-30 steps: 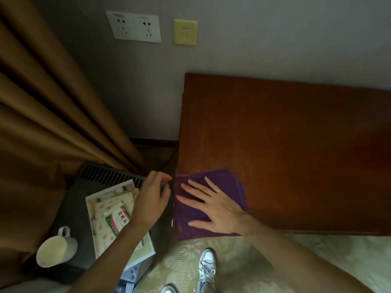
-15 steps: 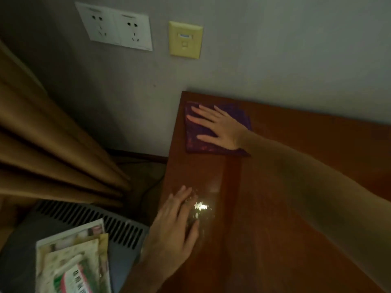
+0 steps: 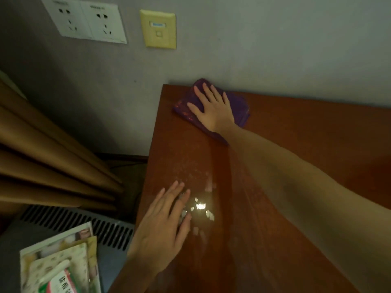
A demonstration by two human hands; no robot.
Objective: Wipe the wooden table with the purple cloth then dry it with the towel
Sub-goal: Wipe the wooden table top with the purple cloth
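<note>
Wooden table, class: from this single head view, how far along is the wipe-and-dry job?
Done: a damp, shiny streak runs down the wooden table along its left side. In hand: the right hand presses the purple cloth flat at the far corner by the wall, while the left hand rests flat near the front edge. Left: the table's right side looks unwiped; drying has not begun, and no towel shows.

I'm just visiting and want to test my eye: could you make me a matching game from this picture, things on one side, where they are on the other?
Things:
1. purple cloth
2. left hand
3. yellow wall plate
4. booklets

Places:
A. on the grey wall
B. flat on the table's near part
C. on the grey unit beside the table
D. under the right hand

Pairs: 1-D, 2-B, 3-A, 4-C
</note>
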